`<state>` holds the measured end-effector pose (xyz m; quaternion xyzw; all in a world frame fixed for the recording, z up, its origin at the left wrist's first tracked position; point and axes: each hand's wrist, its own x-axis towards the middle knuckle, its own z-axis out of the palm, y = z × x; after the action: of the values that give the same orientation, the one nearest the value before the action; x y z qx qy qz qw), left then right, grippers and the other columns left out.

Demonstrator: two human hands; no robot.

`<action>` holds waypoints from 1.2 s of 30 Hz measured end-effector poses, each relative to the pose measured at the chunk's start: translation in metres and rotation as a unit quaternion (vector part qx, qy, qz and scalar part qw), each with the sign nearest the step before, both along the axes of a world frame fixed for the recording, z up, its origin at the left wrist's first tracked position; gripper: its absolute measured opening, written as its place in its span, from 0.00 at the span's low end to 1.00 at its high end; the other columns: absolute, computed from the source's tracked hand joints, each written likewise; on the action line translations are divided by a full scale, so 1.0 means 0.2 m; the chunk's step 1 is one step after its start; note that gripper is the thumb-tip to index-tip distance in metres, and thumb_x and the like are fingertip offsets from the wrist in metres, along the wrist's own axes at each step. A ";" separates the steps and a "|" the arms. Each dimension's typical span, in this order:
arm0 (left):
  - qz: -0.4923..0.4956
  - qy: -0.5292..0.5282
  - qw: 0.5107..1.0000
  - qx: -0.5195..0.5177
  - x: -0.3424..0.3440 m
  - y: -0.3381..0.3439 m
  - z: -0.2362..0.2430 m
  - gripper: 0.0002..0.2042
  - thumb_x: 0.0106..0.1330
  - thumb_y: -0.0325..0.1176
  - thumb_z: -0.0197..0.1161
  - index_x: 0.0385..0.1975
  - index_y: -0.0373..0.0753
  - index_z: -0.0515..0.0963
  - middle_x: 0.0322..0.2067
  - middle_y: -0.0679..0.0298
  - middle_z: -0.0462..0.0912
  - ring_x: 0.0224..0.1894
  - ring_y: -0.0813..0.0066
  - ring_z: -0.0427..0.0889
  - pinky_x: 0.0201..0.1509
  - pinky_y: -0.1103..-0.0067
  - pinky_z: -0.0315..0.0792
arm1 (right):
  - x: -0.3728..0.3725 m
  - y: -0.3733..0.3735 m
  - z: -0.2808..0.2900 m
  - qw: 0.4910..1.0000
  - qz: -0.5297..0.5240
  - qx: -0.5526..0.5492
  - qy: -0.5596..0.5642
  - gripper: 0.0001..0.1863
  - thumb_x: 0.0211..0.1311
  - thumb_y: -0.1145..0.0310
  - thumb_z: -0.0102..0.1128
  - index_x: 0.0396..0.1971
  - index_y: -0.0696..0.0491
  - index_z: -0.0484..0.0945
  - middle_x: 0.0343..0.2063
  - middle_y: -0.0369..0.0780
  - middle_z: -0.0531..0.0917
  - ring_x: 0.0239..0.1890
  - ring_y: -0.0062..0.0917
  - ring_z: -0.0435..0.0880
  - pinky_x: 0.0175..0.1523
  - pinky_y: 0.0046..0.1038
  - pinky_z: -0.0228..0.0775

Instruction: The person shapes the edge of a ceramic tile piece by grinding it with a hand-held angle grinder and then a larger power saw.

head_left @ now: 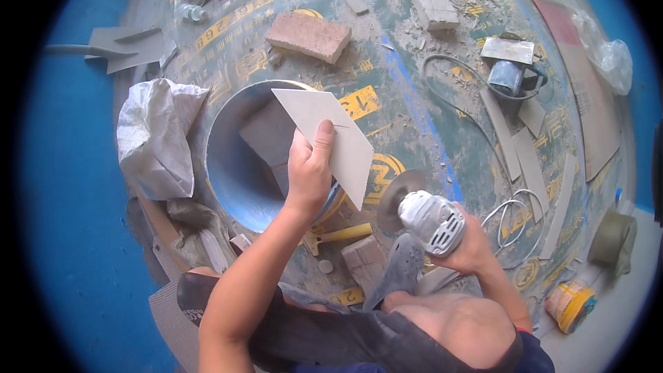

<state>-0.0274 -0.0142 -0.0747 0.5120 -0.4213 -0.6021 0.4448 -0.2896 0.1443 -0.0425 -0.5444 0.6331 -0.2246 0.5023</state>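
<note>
My left hand (311, 169) is closed on a pale flat tile piece (353, 155), its thumb on top beside a short dark line. The tile piece is held tilted over the right rim of a large round blue tub (222, 183). A grey block (266, 131) lies inside the tub, partly hidden by the tile piece and my hand. In my right hand (466, 245) is a white, dusty angle grinder (431, 221), gripped around its body. Its round cutting disc (402, 193) points up and left, apart from the tile piece. Whether it spins I cannot tell.
A reddish brick (309, 36) and a grey block (429, 1) lie beyond the tub. A white sack (157, 139) stands at left. At right are a dusty bucket (514, 86), tile strips (501, 131), a looped cable (510, 224) and a yellow-orange tub (570, 305). A yellow-handled tool (342, 233) lies near my feet.
</note>
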 end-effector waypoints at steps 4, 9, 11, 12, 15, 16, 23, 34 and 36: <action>-0.019 -0.070 0.997 -0.036 0.00 0.01 0.03 0.22 0.82 0.48 0.51 0.56 0.31 0.70 0.45 0.60 0.80 0.45 0.75 0.79 0.51 0.77 0.74 | 0.04 -0.08 -0.02 0.997 0.069 -0.032 0.015 0.39 0.31 0.66 0.82 0.52 0.53 0.78 0.43 0.46 0.86 0.46 0.49 0.86 0.49 0.40 0.78; -0.026 -0.113 0.992 -0.058 0.00 0.01 0.01 0.23 0.84 0.48 0.47 0.59 0.32 0.72 0.47 0.61 0.80 0.47 0.75 0.78 0.54 0.77 0.72 | 0.04 -0.14 -0.10 0.995 0.081 -0.063 -0.001 0.37 0.33 0.68 0.80 0.52 0.53 0.78 0.41 0.47 0.86 0.45 0.49 0.86 0.49 0.38 0.78; -0.027 -0.126 0.990 -0.062 0.00 0.00 0.01 0.23 0.84 0.49 0.47 0.59 0.32 0.72 0.47 0.61 0.80 0.46 0.75 0.78 0.53 0.76 0.73 | 0.04 -0.17 -0.11 0.997 0.055 -0.043 -0.016 0.37 0.34 0.68 0.79 0.52 0.54 0.78 0.40 0.47 0.86 0.45 0.48 0.86 0.49 0.36 0.79; -0.025 -0.134 0.989 -0.063 0.00 0.00 0.01 0.23 0.84 0.49 0.47 0.59 0.32 0.72 0.47 0.60 0.80 0.46 0.75 0.78 0.53 0.76 0.73 | 0.04 -0.19 -0.12 0.998 0.046 -0.037 -0.025 0.36 0.34 0.68 0.79 0.51 0.54 0.78 0.39 0.48 0.86 0.44 0.48 0.86 0.49 0.36 0.79; -0.019 -0.131 0.989 -0.068 0.00 0.00 -0.01 0.23 0.83 0.48 0.48 0.57 0.30 0.71 0.45 0.56 0.82 0.46 0.70 0.80 0.53 0.73 0.73 | 0.01 -0.24 -0.15 0.998 0.018 -0.022 -0.048 0.34 0.35 0.69 0.78 0.50 0.54 0.78 0.38 0.48 0.86 0.42 0.49 0.87 0.48 0.35 0.79; -0.017 -0.126 0.989 -0.070 0.00 0.00 -0.01 0.23 0.83 0.48 0.49 0.56 0.29 0.71 0.45 0.54 0.82 0.45 0.67 0.81 0.53 0.71 0.74 | 0.01 -0.24 -0.14 0.999 0.026 -0.018 -0.042 0.35 0.34 0.68 0.79 0.50 0.53 0.77 0.38 0.47 0.86 0.43 0.49 0.87 0.48 0.37 0.79; -0.014 -0.142 0.986 -0.085 0.00 0.00 -0.01 0.23 0.83 0.49 0.48 0.56 0.30 0.71 0.45 0.56 0.82 0.45 0.68 0.80 0.53 0.72 0.73 | 0.06 -0.17 -0.06 0.996 0.086 -0.017 0.019 0.38 0.33 0.66 0.80 0.52 0.52 0.77 0.39 0.47 0.87 0.44 0.50 0.86 0.48 0.41 0.79; -0.026 -0.136 0.988 -0.064 0.00 0.01 0.01 0.22 0.83 0.47 0.48 0.55 0.30 0.71 0.44 0.57 0.81 0.45 0.69 0.80 0.52 0.72 0.74 | 0.07 -0.15 -0.03 0.993 0.111 -0.019 0.025 0.37 0.34 0.66 0.81 0.52 0.52 0.77 0.39 0.48 0.87 0.44 0.50 0.87 0.47 0.41 0.79; -0.027 -0.132 0.989 -0.061 0.00 0.00 0.02 0.22 0.83 0.47 0.48 0.56 0.30 0.71 0.44 0.58 0.81 0.45 0.70 0.80 0.52 0.72 0.74 | 0.06 -0.21 -0.05 0.997 0.072 -0.018 0.005 0.35 0.34 0.67 0.80 0.50 0.53 0.77 0.38 0.49 0.87 0.43 0.50 0.87 0.47 0.39 0.78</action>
<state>-0.0284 -0.0142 -0.0715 0.5472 -0.5262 -0.5143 0.3991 -0.2775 0.1032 -0.0515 -0.5986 0.5910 -0.1965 0.5037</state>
